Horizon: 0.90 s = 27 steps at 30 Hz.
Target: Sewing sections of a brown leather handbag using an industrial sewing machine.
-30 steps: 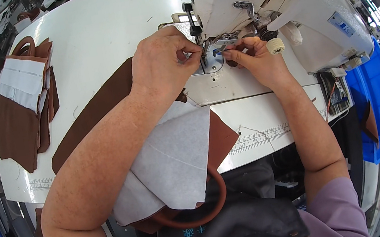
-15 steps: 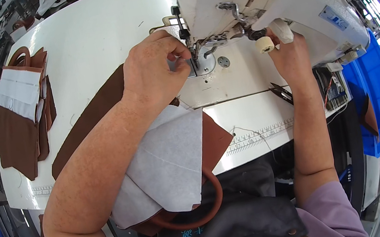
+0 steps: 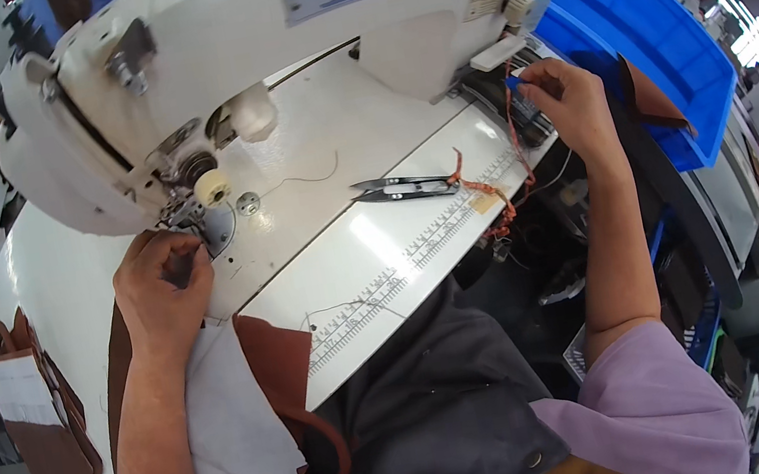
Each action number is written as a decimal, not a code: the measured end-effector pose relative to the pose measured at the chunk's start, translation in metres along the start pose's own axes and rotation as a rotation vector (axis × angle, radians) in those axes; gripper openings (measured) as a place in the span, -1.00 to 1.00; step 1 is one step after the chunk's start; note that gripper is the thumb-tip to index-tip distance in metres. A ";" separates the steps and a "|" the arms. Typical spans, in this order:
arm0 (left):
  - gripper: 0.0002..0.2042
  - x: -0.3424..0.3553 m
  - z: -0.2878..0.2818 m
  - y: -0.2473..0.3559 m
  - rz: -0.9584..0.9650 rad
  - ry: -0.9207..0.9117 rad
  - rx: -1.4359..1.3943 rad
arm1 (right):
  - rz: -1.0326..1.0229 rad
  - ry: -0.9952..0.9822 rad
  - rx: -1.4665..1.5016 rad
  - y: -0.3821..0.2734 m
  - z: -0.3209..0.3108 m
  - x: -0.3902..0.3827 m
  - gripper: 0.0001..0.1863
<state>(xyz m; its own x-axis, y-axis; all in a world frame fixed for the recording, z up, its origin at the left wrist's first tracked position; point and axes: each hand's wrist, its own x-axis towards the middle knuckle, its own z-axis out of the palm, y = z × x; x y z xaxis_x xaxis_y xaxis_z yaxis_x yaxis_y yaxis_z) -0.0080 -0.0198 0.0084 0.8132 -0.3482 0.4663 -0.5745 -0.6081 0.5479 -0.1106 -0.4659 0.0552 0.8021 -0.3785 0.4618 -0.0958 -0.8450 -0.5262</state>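
Note:
My left hand [image 3: 167,290] is at the needle end of a white sewing machine [image 3: 259,14], thumb and forefinger pinched together; what they hold, if anything, is too small to see. My right hand [image 3: 572,107] pinches a small blue piece [image 3: 515,82] by the right end of the machine bed. Under my left forearm lies a bag piece with white lining [image 3: 232,405], reddish-brown material [image 3: 276,357] and a round brown handle [image 3: 338,452]. Black-and-silver thread snips [image 3: 406,187] rest on the table, an orange cord [image 3: 483,188] at their handle end.
Stacked brown pieces with white panels [image 3: 31,400] lie at the table's left. A ruler strip [image 3: 378,288] runs along the front edge, with loose thread near it. A blue plastic bin [image 3: 655,16] stands at the right, a brown piece [image 3: 654,95] inside.
My right hand has moved from beside the presser area to the far right and now pinches the blue piece. My left hand stays near the needle. The view has swung right.

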 end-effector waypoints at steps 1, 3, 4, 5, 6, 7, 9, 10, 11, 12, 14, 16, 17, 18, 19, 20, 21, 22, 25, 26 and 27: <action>-0.89 0.000 0.002 -0.002 0.059 0.051 0.059 | 0.013 0.007 0.008 0.019 0.002 0.005 -0.82; -0.88 -0.002 0.004 -0.001 0.133 0.106 0.131 | 0.022 0.109 -0.098 0.050 0.006 0.016 -0.81; -0.88 -0.004 0.004 -0.001 0.104 0.101 0.091 | -0.004 0.138 -0.115 0.060 0.009 0.022 -0.81; -0.88 -0.007 0.002 0.000 0.073 0.097 0.054 | -0.004 0.152 -0.099 0.070 0.013 0.023 -0.81; -0.87 -0.009 -0.003 0.004 0.030 0.051 0.066 | -0.075 0.179 -0.137 0.077 0.021 0.030 -0.81; -0.86 -0.010 -0.008 0.010 -0.106 -0.036 0.068 | -0.146 0.212 -0.178 0.080 0.027 0.039 -0.82; -0.86 -0.015 -0.016 0.018 -0.030 -0.090 0.094 | -0.159 0.214 -0.241 0.084 0.034 0.047 -0.83; -0.86 -0.018 -0.024 0.024 -0.030 -0.075 0.113 | -0.111 0.185 -0.320 0.086 0.039 0.049 -0.83; -0.82 -0.021 -0.034 0.032 -0.134 -0.148 0.119 | -0.062 0.153 -0.400 0.087 0.043 0.052 -0.83; -0.78 -0.030 -0.043 0.041 -0.248 -0.214 0.121 | -0.070 0.164 -0.331 0.087 0.044 0.053 -0.81; -0.70 -0.047 -0.045 0.046 -0.161 -0.193 0.179 | -0.075 0.155 -0.264 0.091 0.045 0.053 -0.80; -0.46 -0.061 -0.046 0.056 -0.197 -0.277 0.201 | -0.062 0.106 -0.153 0.093 0.045 0.053 -0.77; -0.46 -0.066 -0.045 0.057 -0.214 -0.268 0.207 | -0.080 0.095 -0.075 0.097 0.046 0.053 -0.74; -0.41 -0.071 -0.040 0.051 -0.140 -0.260 0.249 | -0.127 0.113 -0.072 0.098 0.047 0.052 -0.73; -0.36 -0.076 -0.036 0.047 -0.068 -0.253 0.290 | -0.174 0.129 -0.069 0.099 0.044 0.050 -0.71; -0.30 -0.074 -0.037 0.046 -0.107 -0.301 0.221 | -0.174 0.163 -0.072 0.101 0.038 0.047 -0.72; -0.28 -0.073 -0.038 0.042 -0.070 -0.312 0.222 | -0.177 0.186 -0.072 0.098 0.031 0.043 -0.73; -0.27 -0.072 -0.040 0.045 -0.048 -0.325 0.228 | -0.171 0.193 -0.013 0.090 0.025 0.036 -0.76; -0.28 -0.070 -0.035 0.050 0.040 -0.345 0.213 | -0.175 0.218 0.167 0.052 0.011 0.016 -0.84; -0.28 -0.069 -0.032 0.049 0.140 -0.344 0.203 | -0.230 0.192 0.202 0.027 0.018 0.008 -0.86; -0.28 -0.070 -0.032 0.050 0.112 -0.351 0.206 | -0.301 0.090 0.232 -0.005 0.024 0.000 -0.87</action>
<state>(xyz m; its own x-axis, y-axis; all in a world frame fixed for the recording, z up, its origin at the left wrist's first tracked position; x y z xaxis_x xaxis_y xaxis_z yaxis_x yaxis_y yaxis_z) -0.0967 -0.0029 0.0247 0.7492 -0.6208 0.2308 -0.6599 -0.6699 0.3402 -0.0960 -0.4525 0.0411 0.7183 -0.1668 0.6755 0.2800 -0.8194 -0.5001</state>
